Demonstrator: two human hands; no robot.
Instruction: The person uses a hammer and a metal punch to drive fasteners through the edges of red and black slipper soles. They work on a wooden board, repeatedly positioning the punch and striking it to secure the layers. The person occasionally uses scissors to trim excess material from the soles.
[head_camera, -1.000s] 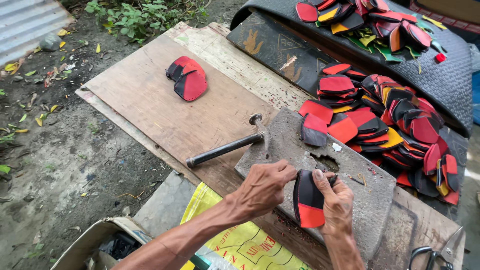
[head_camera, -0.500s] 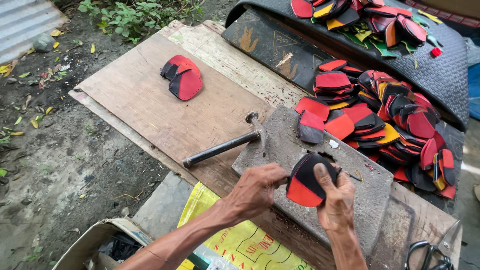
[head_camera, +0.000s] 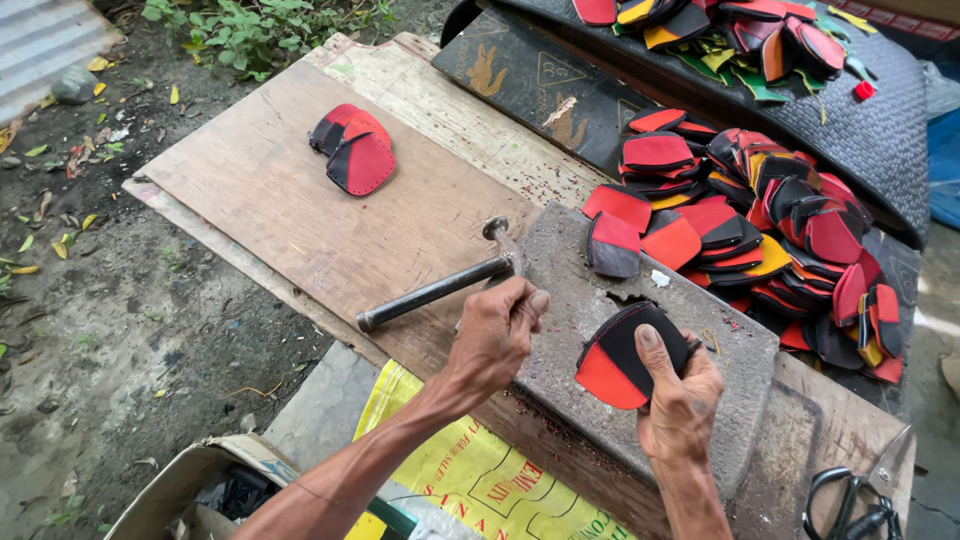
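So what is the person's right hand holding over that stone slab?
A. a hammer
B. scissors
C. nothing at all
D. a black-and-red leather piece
D: the right hand grips a black-and-red leather piece above the stone slab, while the hammer lies by the left hand.

Both forearms (head_camera: 350, 470) are bare, sleeveless, without gloves or jewellery.

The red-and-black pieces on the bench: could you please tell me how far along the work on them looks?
Set aside: a small stack lies alone on the wooden board. In hand: the right hand holds one red-and-black piece on the stone slab; the left hand rests beside the hammer. Left: a large heap waits behind.
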